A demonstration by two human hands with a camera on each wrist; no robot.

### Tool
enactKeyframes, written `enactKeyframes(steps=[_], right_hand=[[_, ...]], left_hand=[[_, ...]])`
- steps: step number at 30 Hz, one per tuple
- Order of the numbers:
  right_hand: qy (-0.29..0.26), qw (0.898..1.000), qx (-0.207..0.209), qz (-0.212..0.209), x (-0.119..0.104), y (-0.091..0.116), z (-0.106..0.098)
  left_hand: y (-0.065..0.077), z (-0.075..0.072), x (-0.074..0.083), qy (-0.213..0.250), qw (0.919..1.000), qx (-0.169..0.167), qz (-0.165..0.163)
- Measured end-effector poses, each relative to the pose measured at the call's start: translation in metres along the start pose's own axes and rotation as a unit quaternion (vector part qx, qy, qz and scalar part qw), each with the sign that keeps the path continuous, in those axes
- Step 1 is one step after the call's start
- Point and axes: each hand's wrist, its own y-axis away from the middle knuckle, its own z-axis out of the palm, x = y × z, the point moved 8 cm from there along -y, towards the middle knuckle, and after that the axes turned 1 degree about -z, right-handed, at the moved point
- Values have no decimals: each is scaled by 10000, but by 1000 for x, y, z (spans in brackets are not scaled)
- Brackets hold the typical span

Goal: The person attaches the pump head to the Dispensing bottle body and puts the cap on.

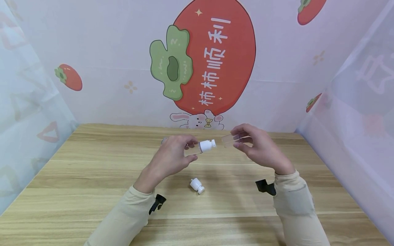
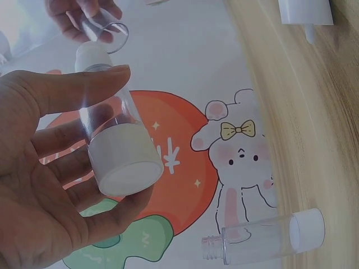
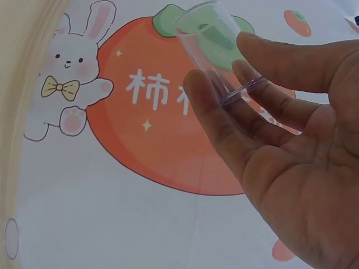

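My left hand (image 1: 172,153) grips a clear pump bottle (image 2: 115,131) with a white base and a white pump top, between thumb and fingers. In the head view its pump (image 1: 207,145) points right. Facing it, a small gap away, is a clear cap (image 3: 210,50) that my right hand (image 1: 258,145) pinches, open end toward the pump. On the table below the hands lies a loose white pump head (image 1: 197,185). A second clear bottle (image 2: 258,241) with a bare threaded neck and white base shows in the left wrist view; my left hand mostly hides it in the head view.
The wood-grain table (image 1: 101,177) ends at a printed cloth backdrop (image 1: 117,102), with cloth walls on both sides. A clear round rim (image 3: 11,239) shows at the left edge of the right wrist view, on the table.
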Motion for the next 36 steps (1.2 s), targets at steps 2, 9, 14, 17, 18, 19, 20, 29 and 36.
enactKeyframes(steps=[2,9,14,17,18,19,20,29,36], right_hand=[[-96,10000,-3,-18,-2,0,0],[-296,9995,-39,-69,-7,0,1],[-351,9993,-94,-23,-10,0,3],[-448,9989,-112,-24,-11,0,5],[-479,9988,-117,-35,-11,-1,5],[-521,9986,-124,-49,-11,-1,6],[-561,9983,-129,-60,-12,-1,6],[-778,9966,-245,-80,-14,-3,12],[-898,9954,-298,-174,-16,-4,17]], left_hand=[[0,0,0,8,10000,0,-1],[0,0,0,36,10000,8,-15],[0,0,1,44,10000,14,-31],[0,0,1,38,10000,25,-32],[0,0,2,38,10000,27,-33],[0,0,2,33,10000,28,-36],[0,0,2,31,10000,30,-41],[1,0,3,113,9999,-8,-92],[0,0,4,86,9999,19,-55]])
